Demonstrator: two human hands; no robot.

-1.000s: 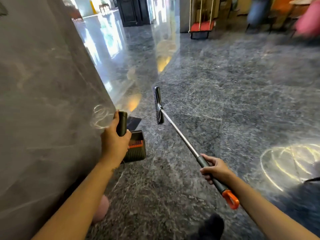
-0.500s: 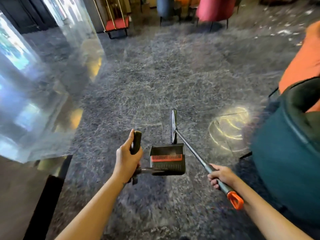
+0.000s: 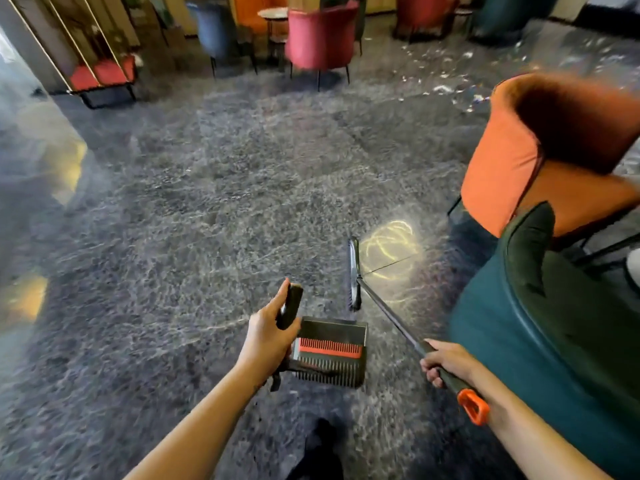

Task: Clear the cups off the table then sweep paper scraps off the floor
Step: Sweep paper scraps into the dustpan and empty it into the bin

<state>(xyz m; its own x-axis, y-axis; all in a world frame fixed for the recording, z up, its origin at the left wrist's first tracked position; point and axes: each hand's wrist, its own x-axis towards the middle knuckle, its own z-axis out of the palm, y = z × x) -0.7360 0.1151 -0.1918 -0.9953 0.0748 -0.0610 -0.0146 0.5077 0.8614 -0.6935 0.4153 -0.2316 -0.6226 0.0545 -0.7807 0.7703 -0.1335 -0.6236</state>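
Left hand (image 3: 266,337) gripping dustpan (image 3: 329,351), right hand (image 3: 446,360) gripping broom (image 3: 388,306)

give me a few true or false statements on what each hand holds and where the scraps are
1. The left hand grips the dustpan by its handle. True.
2. The right hand holds the broom by its brush head. False: it grips the handle near the orange end.
3. Paper scraps lie on the floor beyond the orange chair. True.
4. The brush head sits inside the dustpan. False: it is ahead of it, apart.
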